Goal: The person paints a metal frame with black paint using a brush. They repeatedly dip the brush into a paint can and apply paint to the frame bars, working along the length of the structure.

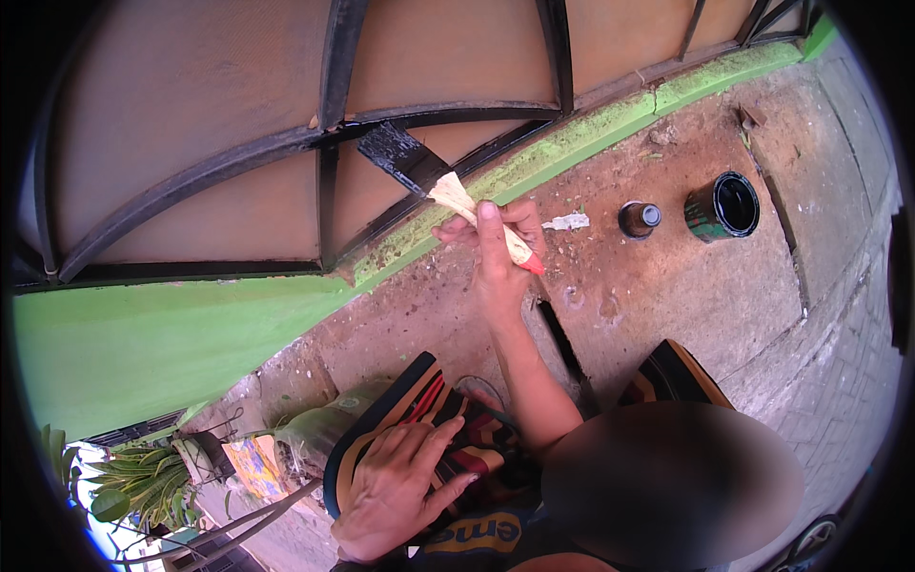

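Observation:
My right hand [504, 250] grips the pale wooden handle of a wide paintbrush [450, 187], whose handle end is red. Black paint coats its bristles, and their tip meets or overlaps a black metal bar [436, 114] of a grille, close to a joint between bars. Wet-looking black shines on the bar there. Palm down, my left hand [404, 479] rests on my knee over patterned cloth [475, 436], holding nothing, its fingers somewhat apart. To the right of the brush hand, an open can of black paint [722, 206] stands on the pavement.
A small bottle or canister [638, 219] stands beside the can. Behind the grille are brown panels [450, 57], above a green wall ledge [579, 143]. Potted plants [146, 479] and a filled plastic bag [322, 422] lie left. A narrow gap [561, 339] crosses the concrete slabs [686, 286].

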